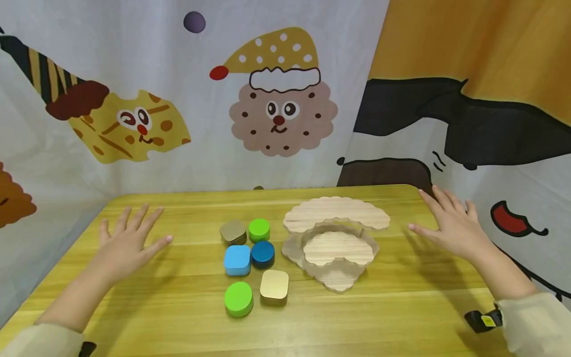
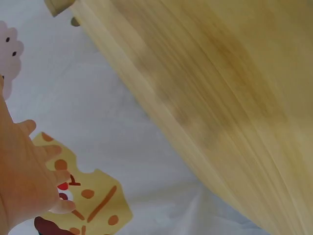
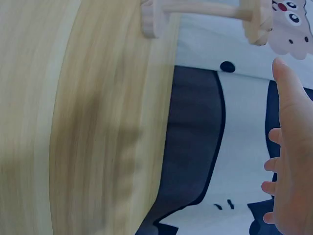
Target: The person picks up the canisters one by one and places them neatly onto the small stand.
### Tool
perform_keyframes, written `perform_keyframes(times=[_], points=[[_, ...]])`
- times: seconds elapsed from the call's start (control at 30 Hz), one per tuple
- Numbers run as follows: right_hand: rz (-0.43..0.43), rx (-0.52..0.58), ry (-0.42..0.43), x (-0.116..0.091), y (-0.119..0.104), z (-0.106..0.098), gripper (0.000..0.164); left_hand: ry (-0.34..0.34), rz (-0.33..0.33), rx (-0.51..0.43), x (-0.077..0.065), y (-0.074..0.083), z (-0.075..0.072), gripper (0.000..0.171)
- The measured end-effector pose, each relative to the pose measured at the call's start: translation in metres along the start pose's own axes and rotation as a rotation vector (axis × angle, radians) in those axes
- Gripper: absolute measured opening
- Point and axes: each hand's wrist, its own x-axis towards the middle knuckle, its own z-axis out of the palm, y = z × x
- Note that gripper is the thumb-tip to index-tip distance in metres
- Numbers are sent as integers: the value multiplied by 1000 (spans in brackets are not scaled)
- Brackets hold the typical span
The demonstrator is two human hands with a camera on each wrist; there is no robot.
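My left hand (image 1: pixel 127 245) hovers over the left side of the wooden table with its fingers spread, holding nothing. Over the right side my right hand (image 1: pixel 452 223) is held up the same way, fingers apart. Nearest to the right hand stands a tiered wooden stand (image 1: pixel 337 250) with scalloped edges. Left of the stand are a brown block (image 1: pixel 234 233), a green round block (image 1: pixel 259 230), a light blue square block (image 1: pixel 237 260), a dark blue round block (image 1: pixel 263 254), a cream square block (image 1: pixel 274 286) and a second green round block (image 1: pixel 239 299).
The wooden table (image 1: pixel 169 317) has rounded far corners. Behind it hangs a white curtain (image 1: pixel 205 173) printed with cartoon food. A black strap piece (image 1: pixel 483 321) shows at the right sleeve. In the right wrist view, a dowel (image 3: pixel 205 7) joins two of the stand's panels.
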Motion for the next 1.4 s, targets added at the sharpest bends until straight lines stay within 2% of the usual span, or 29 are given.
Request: perform_keyframes(times=[0.3, 0.53, 0.73, 1.0, 1.2, 1.4], points=[[-56, 98, 101, -2, -25, -3, 91, 111, 46, -33, -7, 22, 1, 76], [-123, 228, 203, -4, -44, 3, 86, 198, 72, -109, -15, 47, 7, 72], [-126, 354, 241, -6, -57, 8, 78, 249, 124, -188, -22, 68, 16, 69], [-82, 399, 246, -5, -73, 18, 72, 257, 185, -319, -30, 96, 22, 70], [-14, 408, 269, -6, -81, 27, 71, 203, 220, -417, -32, 111, 26, 68], [60, 420, 312, -3, -89, 36, 73, 138, 200, -497, -33, 117, 34, 65]])
